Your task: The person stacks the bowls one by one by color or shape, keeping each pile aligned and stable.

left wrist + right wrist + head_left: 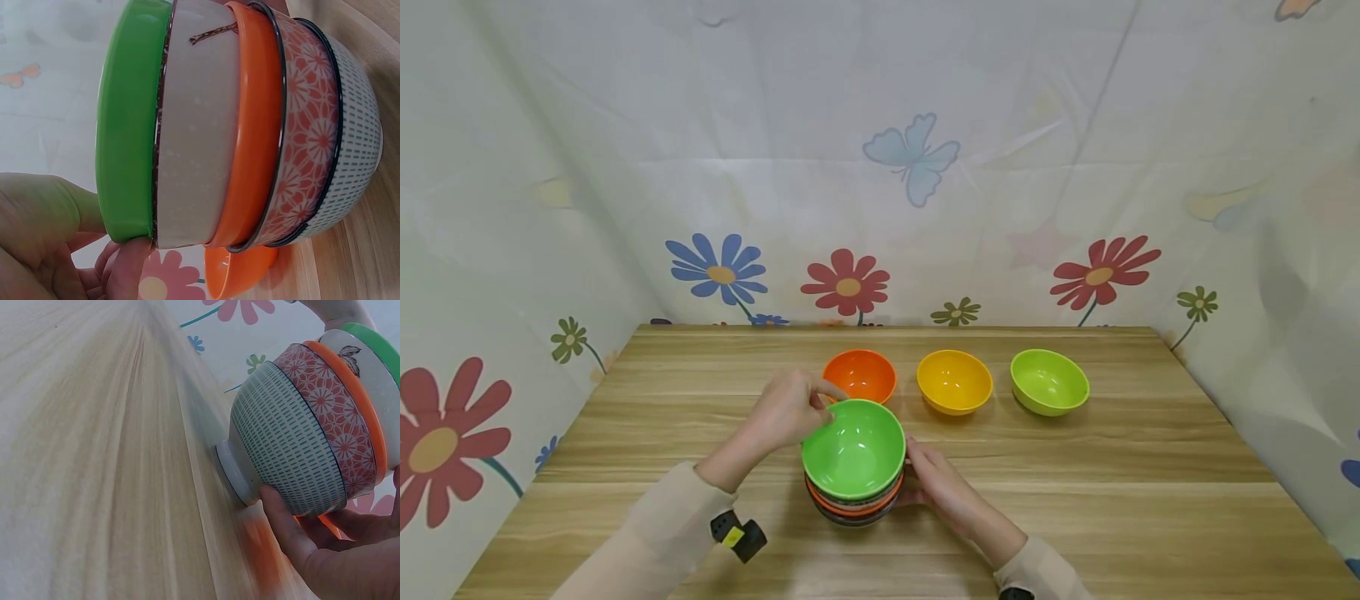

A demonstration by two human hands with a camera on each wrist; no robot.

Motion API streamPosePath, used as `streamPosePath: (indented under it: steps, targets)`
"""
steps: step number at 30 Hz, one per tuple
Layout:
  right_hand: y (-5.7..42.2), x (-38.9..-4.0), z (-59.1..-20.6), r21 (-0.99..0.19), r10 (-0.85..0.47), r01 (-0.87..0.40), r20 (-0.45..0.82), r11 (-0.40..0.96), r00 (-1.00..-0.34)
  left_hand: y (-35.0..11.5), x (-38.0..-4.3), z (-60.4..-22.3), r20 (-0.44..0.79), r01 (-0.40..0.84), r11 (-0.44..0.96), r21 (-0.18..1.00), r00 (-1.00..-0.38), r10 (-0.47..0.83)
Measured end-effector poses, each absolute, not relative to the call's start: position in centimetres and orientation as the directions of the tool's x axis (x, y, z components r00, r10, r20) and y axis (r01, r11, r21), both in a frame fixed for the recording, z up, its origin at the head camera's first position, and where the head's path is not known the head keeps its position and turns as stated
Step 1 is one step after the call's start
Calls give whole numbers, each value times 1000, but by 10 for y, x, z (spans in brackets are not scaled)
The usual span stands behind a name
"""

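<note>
A stack of nested bowls stands on the table near its middle front, topped by a bright green bowl (853, 450). Beneath that come a white bowl (197, 144) with a brown drawing, an orange bowl (253, 119), a bowl with red flower print (306, 131), and at the bottom a white bowl with green dashes (281, 444). My left hand (786, 410) pinches the green bowl's rim at its upper left. From the right, my right hand (943, 492) holds the stack's side, its thumb by the bottom bowl's foot and its fingers along the lower bowls.
Behind the stack, a row runs left to right: a separate orange bowl (868, 371), a yellow bowl (955, 383) and a lime green bowl (1048, 383). The wooden table (1112, 517) ends at a flower-printed cloth (985, 250) at the back and sides.
</note>
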State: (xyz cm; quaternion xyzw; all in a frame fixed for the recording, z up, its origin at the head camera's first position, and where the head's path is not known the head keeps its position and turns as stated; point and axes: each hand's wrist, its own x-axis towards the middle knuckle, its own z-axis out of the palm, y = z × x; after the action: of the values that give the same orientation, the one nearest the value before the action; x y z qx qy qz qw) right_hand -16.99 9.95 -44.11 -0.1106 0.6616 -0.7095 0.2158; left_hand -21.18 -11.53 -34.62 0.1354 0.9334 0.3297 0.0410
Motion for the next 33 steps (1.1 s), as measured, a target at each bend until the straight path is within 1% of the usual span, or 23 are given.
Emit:
streamPosePath:
  steps: [5,24,33]
  targets:
    - [99,-169,-440,-986,-453,163,-132,-30,-882,-116,-212,-348,29,241,753,613,-959,284]
    - [99,-168,-438,-987,-450,159,-132,-23,-883,-114,-210,-347,14,216,766,605,-965,261]
    - [100,-167,-437,-987,-454,159,-131,-24,-882,-116,-210,-345,15,235,775,587,-960,280]
